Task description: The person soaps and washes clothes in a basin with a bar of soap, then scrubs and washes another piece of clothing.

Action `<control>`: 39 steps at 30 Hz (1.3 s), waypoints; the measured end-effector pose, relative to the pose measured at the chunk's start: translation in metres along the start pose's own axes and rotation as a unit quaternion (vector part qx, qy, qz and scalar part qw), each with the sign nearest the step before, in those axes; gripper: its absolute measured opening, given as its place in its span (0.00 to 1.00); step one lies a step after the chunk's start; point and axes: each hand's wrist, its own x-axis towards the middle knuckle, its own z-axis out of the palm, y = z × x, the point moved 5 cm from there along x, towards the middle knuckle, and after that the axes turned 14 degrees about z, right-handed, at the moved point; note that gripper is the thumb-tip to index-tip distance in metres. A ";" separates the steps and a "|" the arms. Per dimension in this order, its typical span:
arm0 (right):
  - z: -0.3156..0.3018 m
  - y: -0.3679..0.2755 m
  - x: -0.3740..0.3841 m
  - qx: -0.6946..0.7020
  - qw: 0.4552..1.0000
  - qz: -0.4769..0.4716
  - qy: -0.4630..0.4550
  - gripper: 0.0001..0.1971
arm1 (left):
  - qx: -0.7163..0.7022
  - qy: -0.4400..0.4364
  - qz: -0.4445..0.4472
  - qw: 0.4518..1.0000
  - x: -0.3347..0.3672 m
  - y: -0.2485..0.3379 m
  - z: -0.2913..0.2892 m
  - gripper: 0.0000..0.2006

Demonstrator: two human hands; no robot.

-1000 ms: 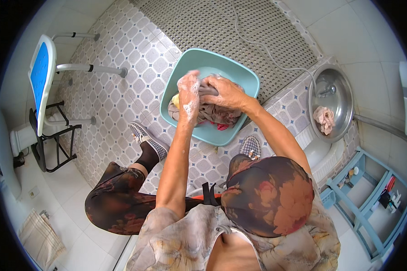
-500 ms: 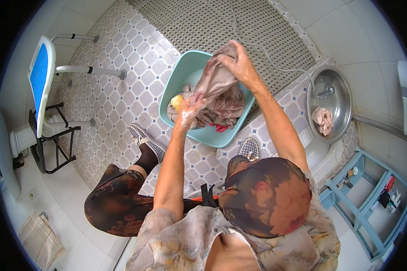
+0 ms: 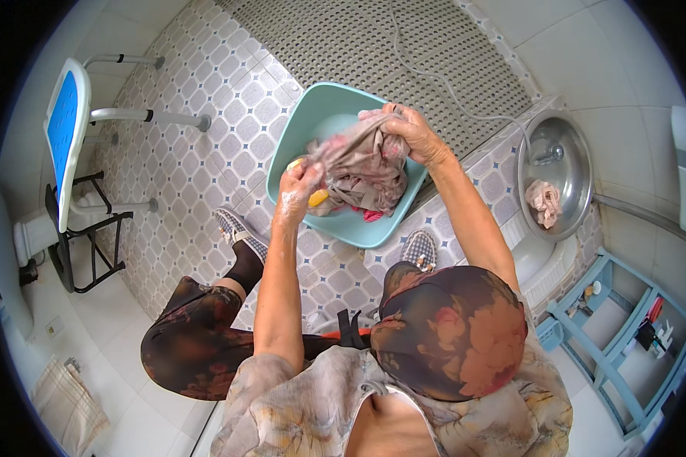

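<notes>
A wet, greyish-pink patterned garment (image 3: 362,148) is stretched between my two hands above a light teal basin (image 3: 334,114). My left hand (image 3: 301,183) is closed on its left end, with white suds on the wrist and fingers. Yellow soap (image 3: 318,198) shows on two sides of this hand; whether it is one bar or two, and whether the hand grips it, I cannot tell. Higher up, my right hand (image 3: 413,133) is closed round the garment's other end. The cloth hangs down onto more laundry in the basin, where a red piece (image 3: 372,215) shows near the front.
A steel sink (image 3: 579,183) with a crumpled pink cloth (image 3: 543,202) stands at the right, a hose (image 3: 465,114) running from it across a perforated mat (image 3: 335,46). At left is a blue-seated shower chair (image 3: 65,126); at lower right, a blue rack (image 3: 610,335). My feet flank the basin's near side.
My right hand has come down, and the garment between my hands is bunched rather than drawn up long. My left hand has shifted slightly left. More yellow soap shows beside it.
</notes>
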 end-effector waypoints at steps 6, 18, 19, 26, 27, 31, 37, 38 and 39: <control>0.121 -0.007 -0.023 -0.396 0.902 -0.106 0.135 0.21 | -0.294 0.117 0.013 0.949 0.013 -0.031 -0.009 0.18; 0.103 0.028 0.024 -0.663 0.686 -0.227 0.194 0.09 | -0.342 0.166 -0.131 0.916 -0.003 -0.038 0.064 0.16; 0.125 0.028 0.011 -0.666 0.685 -0.245 0.164 0.09 | -0.337 0.186 -0.111 0.916 -0.004 -0.045 0.051 0.16; 0.113 0.057 0.012 -0.650 0.684 -0.245 0.222 0.07 | -0.186 0.113 -0.084 0.972 -0.014 -0.061 0.028 0.15; 0.108 0.051 0.019 -0.646 0.681 -0.250 0.239 0.06 | -0.320 0.142 -0.111 0.930 -0.009 -0.050 0.045 0.16; 0.053 0.033 0.029 -0.535 0.821 -0.132 0.152 0.21 | -0.319 0.160 -0.096 0.929 -0.004 -0.009 0.060 0.15; 0.085 0.015 -0.018 -0.595 0.798 -0.090 -0.043 0.22 | 0.021 0.210 0.062 0.976 0.012 0.013 0.019 0.13; 0.091 0.002 -0.027 -0.627 0.771 -0.116 -0.007 0.20 | 0.010 0.177 0.118 0.977 0.014 0.016 0.026 0.13; 0.102 -0.009 -0.033 -0.626 0.770 -0.119 -0.009 0.20 | 0.002 0.146 0.174 0.974 0.011 0.021 0.030 0.13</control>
